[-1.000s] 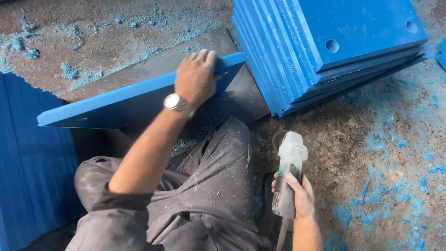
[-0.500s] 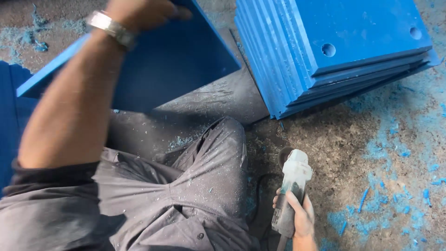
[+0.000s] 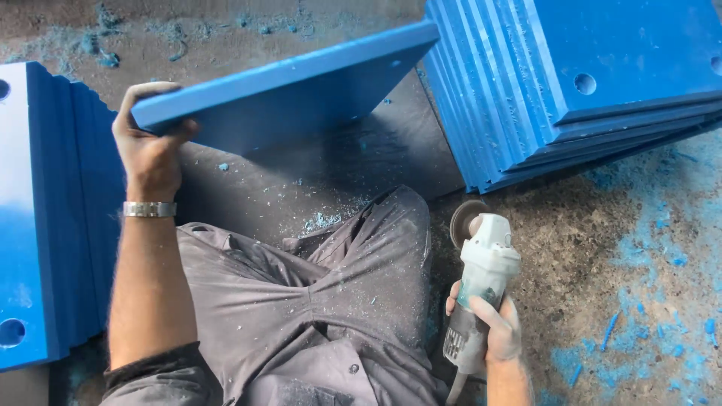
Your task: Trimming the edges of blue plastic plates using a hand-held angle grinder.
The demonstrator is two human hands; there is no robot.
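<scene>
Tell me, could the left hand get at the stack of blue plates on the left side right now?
Probably not freely: the left hand is gripping a lifted blue plate. The left stack lies close beside it, nothing between.

1. Two hands: the left hand (image 3: 150, 150) and the right hand (image 3: 500, 331).
2. One loose blue slab (image 3: 301, 94), lifted at a slant.
3. Two stacks of blue slabs: one at the right (image 3: 602, 83) and one at the left (image 3: 45, 218); the number of slabs in each cannot be counted for certain.
4. One angle grinder (image 3: 481, 278).
5. One metal wristwatch (image 3: 149, 209).
6. Four round holes visible in the stacked slabs.
</scene>
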